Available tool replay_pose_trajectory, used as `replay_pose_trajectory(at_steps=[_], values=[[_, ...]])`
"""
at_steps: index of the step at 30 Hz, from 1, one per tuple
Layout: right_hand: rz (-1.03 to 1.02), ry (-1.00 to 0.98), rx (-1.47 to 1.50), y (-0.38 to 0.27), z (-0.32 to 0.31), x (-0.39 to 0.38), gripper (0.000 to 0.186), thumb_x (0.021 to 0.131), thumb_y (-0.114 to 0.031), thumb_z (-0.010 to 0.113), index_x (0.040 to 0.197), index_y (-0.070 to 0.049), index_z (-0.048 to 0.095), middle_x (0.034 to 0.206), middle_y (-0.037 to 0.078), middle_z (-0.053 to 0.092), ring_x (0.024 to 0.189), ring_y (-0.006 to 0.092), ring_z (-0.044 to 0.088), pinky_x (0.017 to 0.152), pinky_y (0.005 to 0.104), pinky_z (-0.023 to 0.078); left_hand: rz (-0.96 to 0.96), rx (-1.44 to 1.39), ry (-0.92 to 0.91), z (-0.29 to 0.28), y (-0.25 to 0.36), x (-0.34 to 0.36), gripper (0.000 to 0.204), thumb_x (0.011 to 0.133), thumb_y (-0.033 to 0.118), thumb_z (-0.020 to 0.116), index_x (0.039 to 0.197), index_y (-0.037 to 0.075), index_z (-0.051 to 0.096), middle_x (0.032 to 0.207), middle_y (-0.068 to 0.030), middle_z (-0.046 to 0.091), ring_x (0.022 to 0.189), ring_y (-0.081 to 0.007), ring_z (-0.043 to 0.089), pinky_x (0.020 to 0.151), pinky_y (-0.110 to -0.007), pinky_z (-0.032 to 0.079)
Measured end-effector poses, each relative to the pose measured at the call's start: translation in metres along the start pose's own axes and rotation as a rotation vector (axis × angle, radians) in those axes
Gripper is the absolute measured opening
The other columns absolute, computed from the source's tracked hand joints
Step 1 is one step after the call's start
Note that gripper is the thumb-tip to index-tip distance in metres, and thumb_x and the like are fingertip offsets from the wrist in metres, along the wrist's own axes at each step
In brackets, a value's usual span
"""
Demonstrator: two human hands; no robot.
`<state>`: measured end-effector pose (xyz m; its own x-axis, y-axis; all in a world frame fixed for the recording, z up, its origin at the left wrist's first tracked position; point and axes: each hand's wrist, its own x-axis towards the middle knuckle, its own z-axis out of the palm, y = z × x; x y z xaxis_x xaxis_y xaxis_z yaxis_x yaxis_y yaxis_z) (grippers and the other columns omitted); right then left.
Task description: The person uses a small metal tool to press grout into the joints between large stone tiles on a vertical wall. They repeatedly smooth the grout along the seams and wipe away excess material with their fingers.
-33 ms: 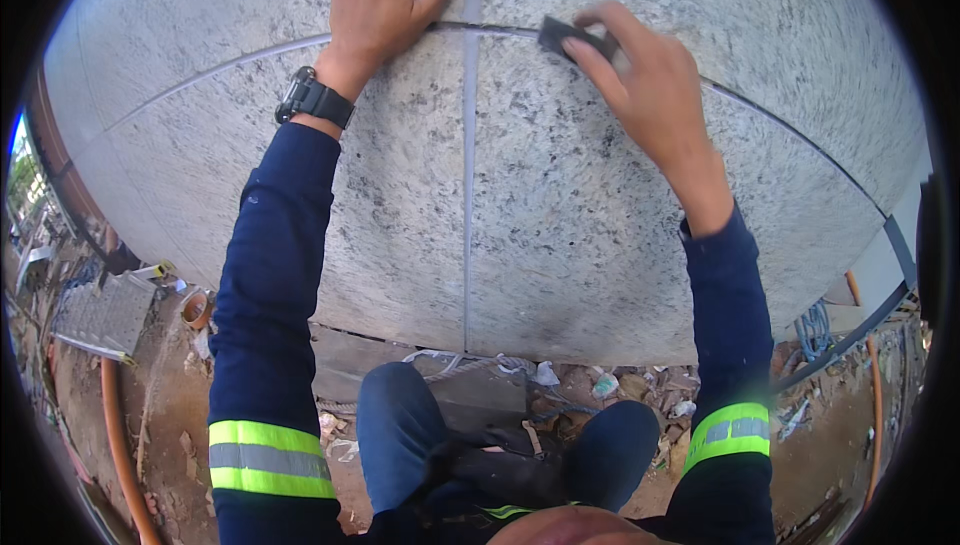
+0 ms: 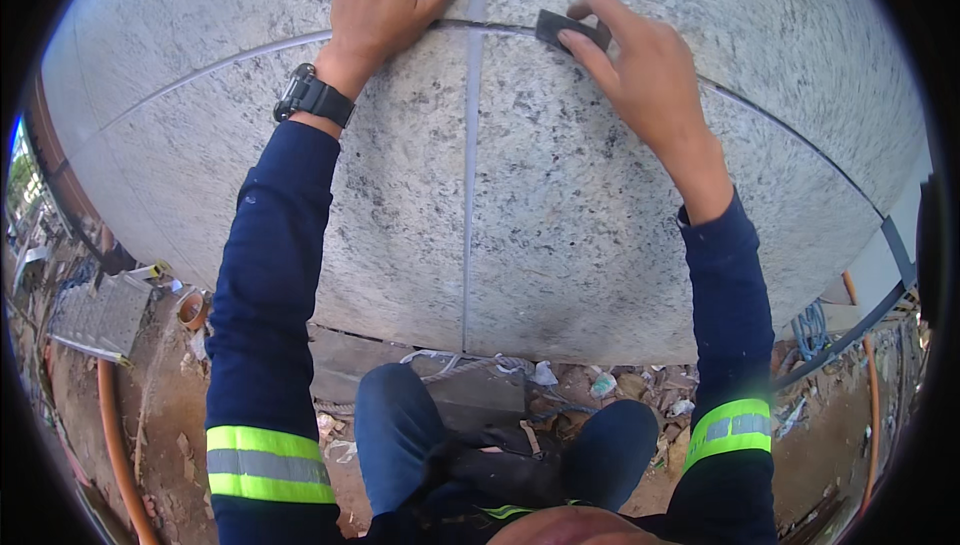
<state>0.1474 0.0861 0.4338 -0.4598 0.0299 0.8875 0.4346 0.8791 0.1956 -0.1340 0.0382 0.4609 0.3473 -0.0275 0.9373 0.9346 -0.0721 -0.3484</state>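
Observation:
My left hand lies flat against the speckled grey stone wall panel, its thumb out toward the vertical joint. A black watch is on that wrist. Between the thumb and fingers of my right hand is a small dark rectangular block, its material not clear. One end of the block touches the horizontal joint, just right of where the two joints cross. The horizontal joint looks dark near the crossing and to the right, and pale grey on the left.
Below the panel, rope and rubble lie by my knees. On the left are a metal plank, an orange pipe and a round orange-brown container. A blue rope coil and a grey metal bar are at right.
My right hand has shifted very slightly up and left with the block. My left hand stays on the panel.

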Motion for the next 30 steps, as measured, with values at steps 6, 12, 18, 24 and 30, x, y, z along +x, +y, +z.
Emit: replay_pose_trajectory(at_steps=[6,12,18,24,30], values=[[-0.006,-0.001,-0.070,-0.010,0.016,0.021,0.021,0.097,-0.029,0.075,0.106,-0.011,0.069,0.078,0.012,0.072,0.067,0.0300,0.068,0.063,0.0375,0.051,0.004,-0.014,0.050,0.003,-0.004,-0.002,0.068,0.094,0.035,0.068,0.154,0.007,0.052,0.165,-0.0262,0.038,0.154,-0.0461,0.032,0.126,-0.054,0.028],[-0.048,0.081,-0.037,-0.011,0.026,0.023,0.022,0.096,-0.029,0.078,0.103,-0.010,0.068,0.071,0.009,0.069,0.061,0.0246,0.065,0.060,0.0351,0.050,0.026,0.003,0.086,0.005,-0.010,0.000,0.068,0.094,0.035,0.068,0.154,0.007,0.052,0.165,-0.0261,0.038,0.153,-0.0455,0.033,0.127,-0.053,0.028],[-0.056,0.154,-0.028,-0.006,0.036,0.018,0.022,0.095,-0.028,0.079,0.101,-0.009,0.069,0.066,0.007,0.065,0.057,0.0212,0.061,0.056,0.0332,0.047,0.007,0.027,0.072,0.006,-0.007,0.002,0.069,0.094,0.034,0.068,0.155,0.008,0.051,0.165,-0.0261,0.038,0.154,-0.0451,0.033,0.127,-0.053,0.028],[0.050,0.143,-0.022,-0.014,0.030,0.021,0.020,0.094,-0.025,0.078,0.097,-0.007,0.068,0.071,0.011,0.065,0.064,0.0291,0.065,0.060,0.0393,0.050,0.004,0.025,0.068,0.008,-0.004,0.002,0.069,0.093,0.034,0.067,0.155,0.008,0.050,0.165,-0.0261,0.037,0.154,-0.0449,0.032,0.127,-0.053,0.027],[-0.031,0.166,0.043,-0.014,0.027,0.031,0.020,0.090,-0.019,0.079,0.091,-0.004,0.066,0.074,0.017,0.065,0.069,0.0362,0.066,0.062,0.0444,0.051,0.018,0.044,0.052,0.003,-0.002,0.004,0.072,0.092,0.032,0.067,0.157,0.009,0.048,0.166,-0.0258,0.035,0.154,-0.0458,0.031,0.127,-0.054,0.027]])
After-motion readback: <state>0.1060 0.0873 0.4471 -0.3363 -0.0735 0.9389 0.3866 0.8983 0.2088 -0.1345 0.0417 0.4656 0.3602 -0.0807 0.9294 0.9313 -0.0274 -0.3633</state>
